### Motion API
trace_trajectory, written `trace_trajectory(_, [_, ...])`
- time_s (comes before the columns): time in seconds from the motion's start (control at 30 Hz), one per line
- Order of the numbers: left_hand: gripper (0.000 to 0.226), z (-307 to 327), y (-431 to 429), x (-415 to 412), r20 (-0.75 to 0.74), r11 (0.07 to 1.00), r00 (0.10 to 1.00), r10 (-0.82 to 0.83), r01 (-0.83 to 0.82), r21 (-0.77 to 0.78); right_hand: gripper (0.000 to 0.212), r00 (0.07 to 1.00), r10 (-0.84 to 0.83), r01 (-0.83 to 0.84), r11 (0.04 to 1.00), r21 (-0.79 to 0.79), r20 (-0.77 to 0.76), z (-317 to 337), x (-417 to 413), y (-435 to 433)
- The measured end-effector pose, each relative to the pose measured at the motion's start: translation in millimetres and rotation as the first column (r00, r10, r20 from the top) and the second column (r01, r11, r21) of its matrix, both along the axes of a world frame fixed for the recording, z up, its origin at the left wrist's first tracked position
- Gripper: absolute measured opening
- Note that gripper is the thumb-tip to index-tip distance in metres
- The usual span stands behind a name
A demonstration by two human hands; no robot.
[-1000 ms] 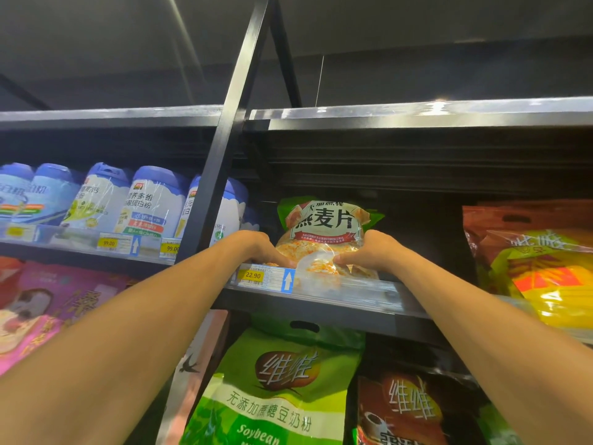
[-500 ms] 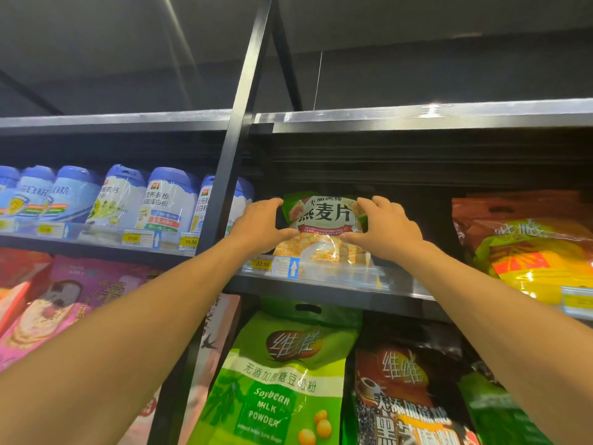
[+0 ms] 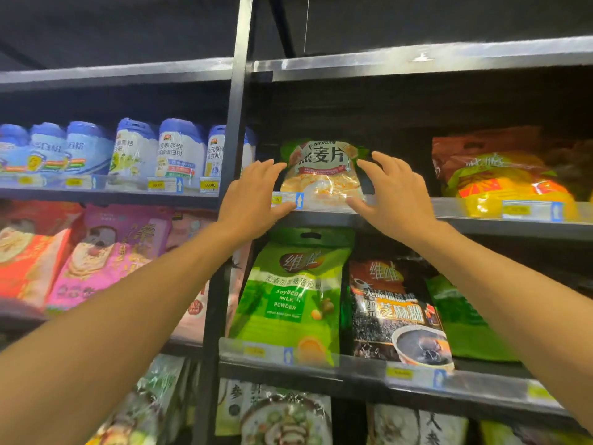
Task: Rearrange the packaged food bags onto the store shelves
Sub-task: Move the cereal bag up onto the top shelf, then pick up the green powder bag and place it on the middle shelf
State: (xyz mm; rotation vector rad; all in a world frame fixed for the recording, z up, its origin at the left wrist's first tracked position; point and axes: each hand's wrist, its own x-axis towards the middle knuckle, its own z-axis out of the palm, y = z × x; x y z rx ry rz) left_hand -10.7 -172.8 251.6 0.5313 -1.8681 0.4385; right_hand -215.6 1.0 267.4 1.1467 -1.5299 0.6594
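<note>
A green-topped oat flakes bag (image 3: 322, 175) with a clear lower window stands upright on the upper right shelf (image 3: 481, 220), behind the price rail. My left hand (image 3: 253, 194) is just left of the bag and my right hand (image 3: 390, 197) just right of it. Both hands have their fingers spread and hold nothing. The fingertips sit at the bag's edges; whether they touch it is unclear. An empty gap separates the bag from an orange and yellow bag (image 3: 503, 181) further right.
A black upright post (image 3: 236, 123) divides the shelving. Blue-lidded white tubs (image 3: 179, 152) fill the left shelf. Below stand a green soybean milk powder bag (image 3: 290, 297), a dark sesame bag (image 3: 394, 313) and pink bags (image 3: 106, 255). More bags fill the bottom shelf.
My hands slid from the bag's base up to its top, then opened and drew back a little. The bag stays upright on the shelf. The view has tilted downward.
</note>
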Motion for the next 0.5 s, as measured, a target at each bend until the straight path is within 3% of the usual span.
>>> trace_trajectory(0.27, [0.077, -72.2, 24.6, 43.1, -0.007, 0.998, 0.999, -0.035, 0.035, 0.057, 0.071, 1.0, 0.021, -0.02, 0.997, 0.08, -0.011, -67.8, 39.8, 40.8])
trace_trajectory(0.5, [0.082, -128.7, 30.5, 60.6, 0.022, 0.941, 0.991, -0.128, 0.115, 0.318, 0.074, 0.997, 0.022, -0.036, 0.981, 0.19, 0.073, -115.7, 50.0, 44.3])
